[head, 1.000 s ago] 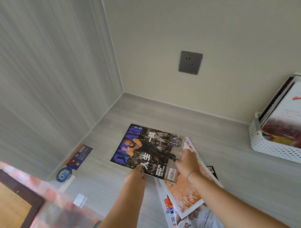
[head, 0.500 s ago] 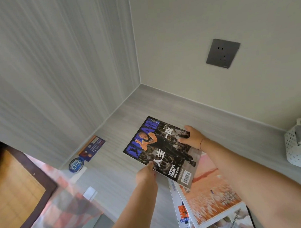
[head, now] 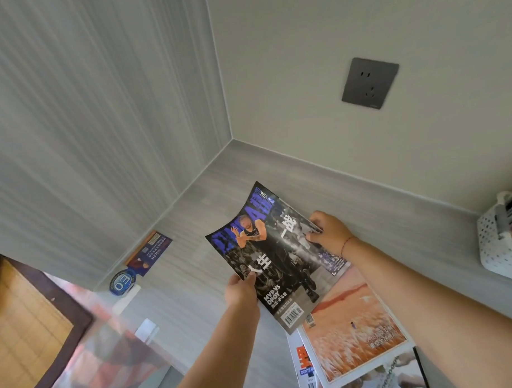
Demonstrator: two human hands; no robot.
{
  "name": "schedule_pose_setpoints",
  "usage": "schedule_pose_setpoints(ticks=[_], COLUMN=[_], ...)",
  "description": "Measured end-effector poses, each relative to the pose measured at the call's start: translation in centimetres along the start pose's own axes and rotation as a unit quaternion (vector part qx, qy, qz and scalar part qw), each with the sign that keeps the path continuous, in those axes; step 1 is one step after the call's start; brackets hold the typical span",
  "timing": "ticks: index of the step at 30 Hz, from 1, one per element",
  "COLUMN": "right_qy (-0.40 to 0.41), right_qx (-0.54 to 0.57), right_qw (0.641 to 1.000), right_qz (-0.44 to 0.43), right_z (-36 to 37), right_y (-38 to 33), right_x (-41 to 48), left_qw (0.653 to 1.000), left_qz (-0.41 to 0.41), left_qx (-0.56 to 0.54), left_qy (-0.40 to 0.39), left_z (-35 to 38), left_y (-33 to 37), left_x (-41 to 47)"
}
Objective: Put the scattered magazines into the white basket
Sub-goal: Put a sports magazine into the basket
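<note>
A dark basketball magazine (head: 276, 260) with blue title letters is lifted off the grey desk, tilted and slightly bent. My left hand (head: 240, 290) pinches its near left edge. My right hand (head: 328, 232) grips its far right edge with curled fingers. Below it lie an orange-cover magazine (head: 352, 329) and other magazines (head: 304, 369) fanned under that one. The white perforated basket (head: 497, 243) stands at the far right edge of the view, with magazines standing in it.
A blue and orange card (head: 149, 251) and a round blue badge (head: 122, 282) lie by the left wall. A grey wall socket (head: 369, 83) sits on the back wall. The desk's (head: 394, 209) near left edge drops to a wooden floor.
The dark magazine has risen off the pile and tilted up. My right hand slid to its far edge, and my left hand took its near edge. The view swung left.
</note>
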State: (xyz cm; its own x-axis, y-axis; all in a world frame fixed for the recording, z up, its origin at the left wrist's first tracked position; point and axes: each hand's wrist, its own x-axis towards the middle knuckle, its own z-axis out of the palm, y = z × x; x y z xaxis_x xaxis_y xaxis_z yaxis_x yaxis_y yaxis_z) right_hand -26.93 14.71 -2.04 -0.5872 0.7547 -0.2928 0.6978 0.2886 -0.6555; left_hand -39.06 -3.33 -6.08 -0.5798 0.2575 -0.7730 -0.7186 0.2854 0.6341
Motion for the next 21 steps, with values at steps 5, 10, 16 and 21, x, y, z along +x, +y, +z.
schedule_pose_setpoints(ticks=[5, 10, 16, 21], right_qy=[0.022, 0.096, 0.236, 0.348], right_qx=[0.192, 0.31, 0.267, 0.231], right_qw=[0.98, 0.942, 0.927, 0.899], right_qz=[0.051, 0.083, 0.117, 0.13], right_z=[-2.6, -7.4, -15.4, -22.3], right_y=[2.4, 6.0, 12.2, 17.2], right_x=[-3.0, -7.8, -15.2, -21.1], left_qw=[0.995, 0.959, 0.904, 0.867], left_qz=[0.088, 0.217, 0.271, 0.293], left_qx=[0.047, 0.137, 0.218, 0.227], left_qy=[-0.025, -0.12, -0.248, -0.332], left_z=[1.5, 6.2, 15.1, 23.9], left_y=[1.1, 2.5, 1.8, -0.5], left_x=[-1.7, -5.7, -11.2, -17.0])
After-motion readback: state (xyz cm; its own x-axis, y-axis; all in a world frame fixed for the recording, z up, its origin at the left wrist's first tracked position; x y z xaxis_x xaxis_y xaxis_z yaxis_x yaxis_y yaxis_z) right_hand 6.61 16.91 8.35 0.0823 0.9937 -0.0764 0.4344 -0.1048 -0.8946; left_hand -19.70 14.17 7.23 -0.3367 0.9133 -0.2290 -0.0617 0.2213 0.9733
